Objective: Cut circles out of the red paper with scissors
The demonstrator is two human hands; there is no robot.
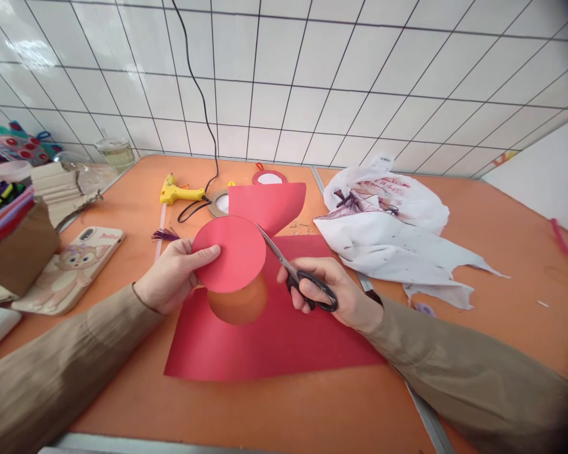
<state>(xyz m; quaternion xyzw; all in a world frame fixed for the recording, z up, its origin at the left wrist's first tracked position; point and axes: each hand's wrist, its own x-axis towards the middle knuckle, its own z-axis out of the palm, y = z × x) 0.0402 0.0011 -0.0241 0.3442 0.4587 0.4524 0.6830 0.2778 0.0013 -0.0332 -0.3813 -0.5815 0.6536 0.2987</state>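
My left hand [177, 271] pinches a round red paper disc [231, 255] by its left edge, thumb on top. In my right hand [334, 287] is a pair of scissors [284, 260] with black handles, my fingers through the loops. The blades look closed, and their tip lies by the disc's upper right edge. Below both hands a red paper sheet [312, 340] rests on the table, with a round hole in it showing orange. Part of the sheet's far side [267, 205] curls up behind the disc.
A yellow glue gun [182, 191] with a black cord lies behind my left hand, near two ring-shaped pieces. A phone in a cartoon case [78, 268] and a cardboard box [19, 252] are at the left. A crumpled white plastic bag [383, 246] lies at the right.
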